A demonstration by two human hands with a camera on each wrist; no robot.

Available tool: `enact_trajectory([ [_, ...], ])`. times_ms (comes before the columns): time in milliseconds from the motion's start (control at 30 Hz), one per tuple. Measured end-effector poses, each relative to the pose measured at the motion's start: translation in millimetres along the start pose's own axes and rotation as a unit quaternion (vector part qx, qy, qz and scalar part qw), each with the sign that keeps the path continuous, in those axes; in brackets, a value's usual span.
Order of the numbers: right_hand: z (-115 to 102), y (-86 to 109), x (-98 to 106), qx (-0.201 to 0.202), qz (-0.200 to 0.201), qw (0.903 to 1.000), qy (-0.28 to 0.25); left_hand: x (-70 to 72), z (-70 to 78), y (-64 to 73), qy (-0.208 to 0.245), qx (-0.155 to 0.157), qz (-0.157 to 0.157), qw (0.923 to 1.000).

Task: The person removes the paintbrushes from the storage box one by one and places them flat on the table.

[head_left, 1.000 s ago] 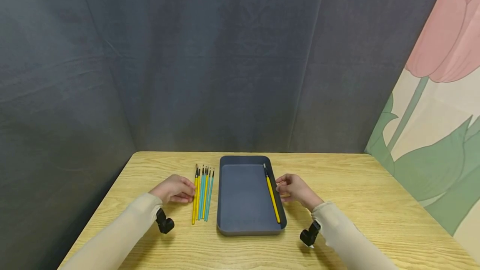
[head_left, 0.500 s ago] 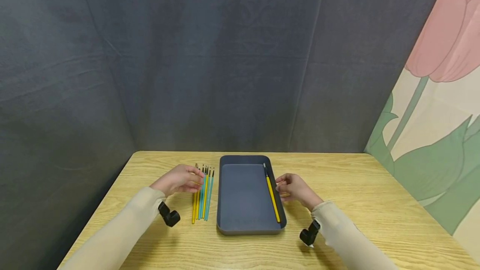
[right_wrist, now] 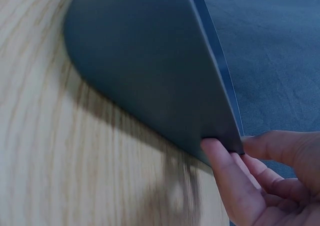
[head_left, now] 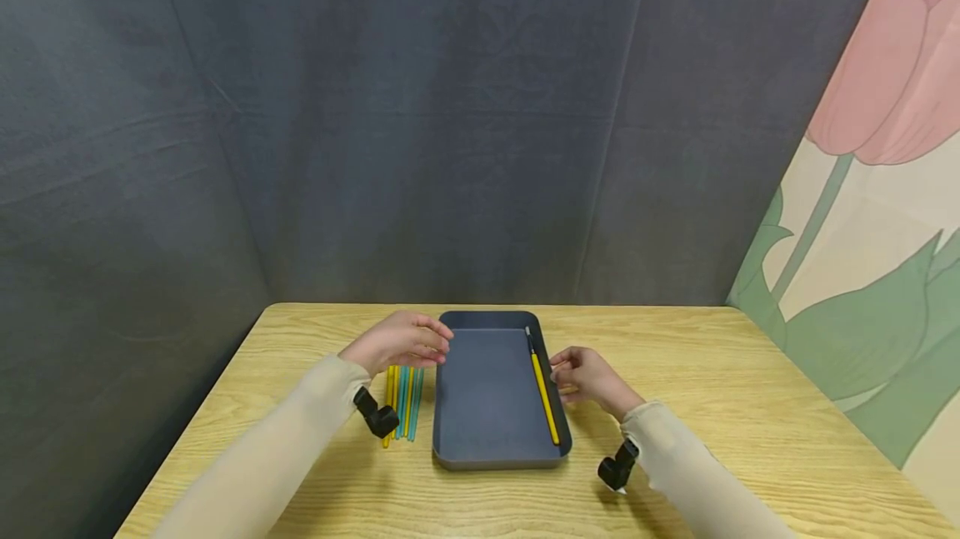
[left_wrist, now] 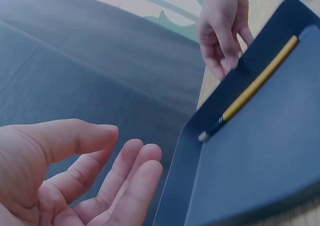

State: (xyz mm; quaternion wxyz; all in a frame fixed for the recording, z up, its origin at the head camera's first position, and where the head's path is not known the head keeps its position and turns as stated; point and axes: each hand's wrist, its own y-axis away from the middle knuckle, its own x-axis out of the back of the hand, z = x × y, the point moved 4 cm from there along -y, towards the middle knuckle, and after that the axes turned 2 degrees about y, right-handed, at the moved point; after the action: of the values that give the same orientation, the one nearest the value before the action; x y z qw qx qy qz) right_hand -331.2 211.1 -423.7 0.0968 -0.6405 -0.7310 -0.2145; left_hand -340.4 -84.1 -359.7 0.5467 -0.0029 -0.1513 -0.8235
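Note:
My left hand [head_left: 408, 341] is over the left rim of a dark rectangular tray [head_left: 483, 406]. In the left wrist view its thumb and fingers are apart, with nothing between them. Partly hidden beneath that hand and wrist, several yellow and turquoise paintbrushes [head_left: 409, 407] lie side by side on the table. One yellow paintbrush [head_left: 543, 393] rests lengthwise inside the tray along its right wall. My right hand [head_left: 588, 376] holds the tray's right side; in the right wrist view the thumb is at the rim and a fingertip presses the outer wall [right_wrist: 145, 61].
The light wooden table [head_left: 675, 356] ends at a dark grey curtain [head_left: 450, 122] behind and to the left. A tulip-patterned panel [head_left: 862, 272] stands on the right. Each wrist carries a small black camera [head_left: 377, 416].
My left hand has moved right and away from me, from the left edge of the paintbrush row to the tray's rim, holding nothing. My right hand has stayed at the tray.

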Motion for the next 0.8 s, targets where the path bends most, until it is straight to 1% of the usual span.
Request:
enact_trajectory([
  [133, 0, 0.5, 1, 0.002, 0.001, 1.0, 0.004, -16.7, 8.2, -5.8, 0.005, -0.009, -0.025, 0.9996],
  [367, -1, 1.1, 2, 0.004, 0.0, 1.0, 0.002, -45.2, 16.7, -17.4, 0.016, -0.014, -0.051, 0.9985],
  [500, 1, 0.4, 2, 0.004, -0.002, 1.0, 0.0, -58.4, 15.3, -25.1, 0.032, -0.006, -0.06, 0.9977],
  [667, 0, 0.5, 2, 0.004, -0.002, 1.0, 0.002, -71.6, 10.6, -36.1, 0.043, 0.0, -0.056, 0.9975],
  [800, 0, 0.4, 3, 0.003, -0.003, 1.0, 0.001, -80.2, 7.7, -43.3, 0.045, 0.002, -0.061, 0.9972],
])
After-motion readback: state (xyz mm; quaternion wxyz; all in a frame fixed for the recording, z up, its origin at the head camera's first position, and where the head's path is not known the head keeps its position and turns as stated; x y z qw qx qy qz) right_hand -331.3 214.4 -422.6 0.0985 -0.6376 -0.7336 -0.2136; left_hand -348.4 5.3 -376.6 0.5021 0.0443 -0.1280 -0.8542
